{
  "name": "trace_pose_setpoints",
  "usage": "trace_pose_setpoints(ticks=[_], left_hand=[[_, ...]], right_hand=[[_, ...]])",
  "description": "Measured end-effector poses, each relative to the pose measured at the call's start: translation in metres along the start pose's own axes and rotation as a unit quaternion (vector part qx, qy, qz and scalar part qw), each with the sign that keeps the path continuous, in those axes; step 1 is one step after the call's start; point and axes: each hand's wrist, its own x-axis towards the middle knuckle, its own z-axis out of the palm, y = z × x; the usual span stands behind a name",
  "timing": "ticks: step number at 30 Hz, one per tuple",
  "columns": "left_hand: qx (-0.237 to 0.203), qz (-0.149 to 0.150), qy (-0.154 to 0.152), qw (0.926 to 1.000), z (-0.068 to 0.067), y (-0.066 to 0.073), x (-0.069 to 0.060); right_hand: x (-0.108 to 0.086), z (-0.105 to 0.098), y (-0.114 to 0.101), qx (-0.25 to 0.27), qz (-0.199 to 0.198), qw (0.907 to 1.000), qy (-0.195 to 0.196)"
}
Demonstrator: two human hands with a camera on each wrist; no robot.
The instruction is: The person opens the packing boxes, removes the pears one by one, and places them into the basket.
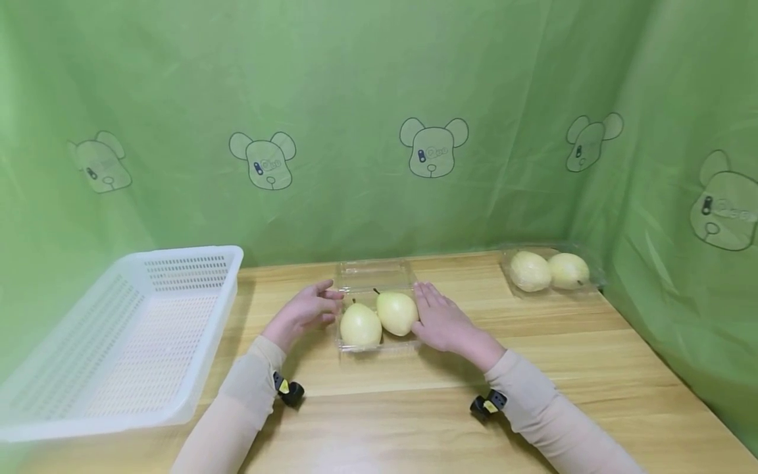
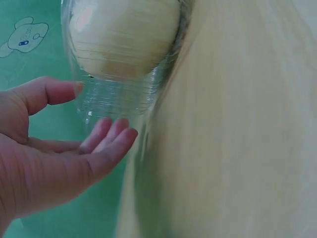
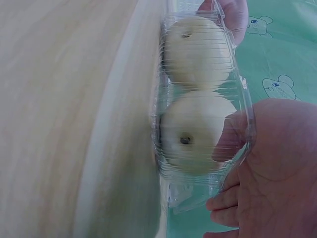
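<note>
Two pale yellow pears, a left one (image 1: 360, 326) and a right one (image 1: 397, 313), sit side by side in a clear plastic box (image 1: 391, 345) on the table. Its see-through lid (image 1: 374, 274) is folded back, away from me. My left hand (image 1: 306, 307) is at the box's left side, fingers loosely spread and holding nothing; the left wrist view shows a small gap to the plastic. Along the right side lies my right hand (image 1: 441, 319), its fingers straight against the box. In the right wrist view the right thumb (image 3: 231, 139) reaches over the rim beside a pear.
A white slotted basket (image 1: 231, 283) stands at the left of the wooden table (image 1: 379, 408). At the far right is another clear box (image 1: 510, 280) with two pears, an inner one (image 1: 530, 271) and an outer one (image 1: 568, 270). Green curtains (image 1: 349, 85) enclose the table's back and sides.
</note>
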Motion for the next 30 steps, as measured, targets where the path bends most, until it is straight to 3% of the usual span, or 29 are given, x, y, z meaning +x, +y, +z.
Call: trace_pose_setpoints(ticks=[5,10,17,30], left_hand=[[0.069,0.019,0.030,0.9970,-0.001,0.011,-0.007],[0.136,0.043,0.053,0.9883,-0.002,0.021,-0.015],[0.206,0.073,0.044,0.9747,0.008,0.030,-0.027],[0.321,0.087,0.039,0.9424,0.034,0.035,-0.038]], right_hand=[[0.000,0.000,0.000,0.000,-0.001,1.0000,0.002],[0.000,0.001,0.001,-0.005,-0.003,1.0000,0.005],[0.000,0.001,0.001,-0.007,-0.004,0.9999,0.008],[0.001,0.001,0.000,-0.006,0.002,1.0000,0.000]])
